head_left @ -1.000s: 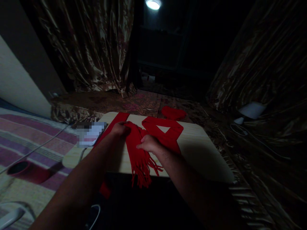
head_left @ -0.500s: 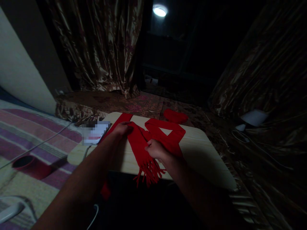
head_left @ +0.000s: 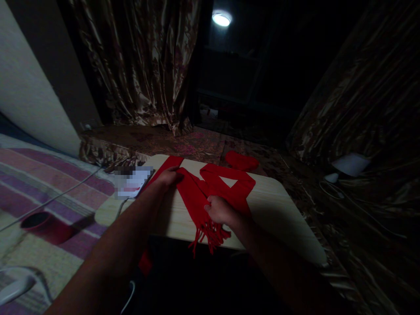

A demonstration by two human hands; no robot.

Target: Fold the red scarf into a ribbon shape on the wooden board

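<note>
Head view: left hand [head_left: 169, 176] and right hand [head_left: 219, 209] both grip the red scarf [head_left: 193, 197] (red cup [head_left: 39, 225] contents unseen)

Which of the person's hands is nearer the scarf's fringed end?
Right. The right hand grips the scarf just above the fringe; the left hand presses its far part.

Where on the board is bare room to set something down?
Free: the board's right side, beyond the right hand. A smaller patch lies between the forearms. Crowded: the middle, under the red scarf, held by the left hand.
</note>
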